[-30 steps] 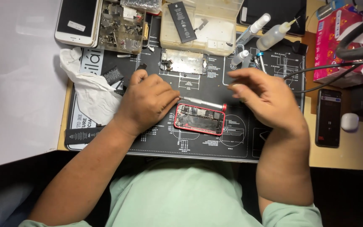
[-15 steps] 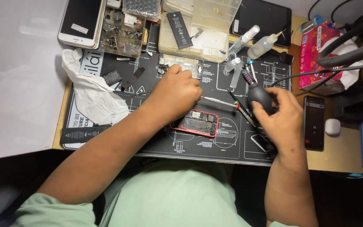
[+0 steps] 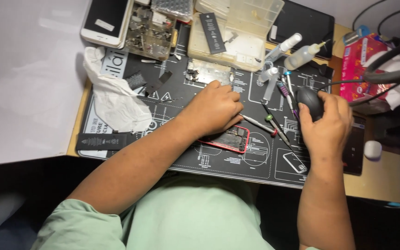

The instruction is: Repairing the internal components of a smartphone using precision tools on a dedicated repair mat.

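Red-framed opened phone point(image 3: 228, 139) lies mid-frame on the black repair mat point(image 3: 237, 162), pinned under the left hand point(image 3: 214, 109). Right hand point(image 3: 325, 122) grasps a black dust blower point(image 3: 309, 101); internals exposed, reassembly apparently not begun.

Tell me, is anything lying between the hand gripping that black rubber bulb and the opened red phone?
Yes. Between the right hand on the black bulb and the red phone lie several slim screwdrivers on the black mat. The left hand rests over the phone.
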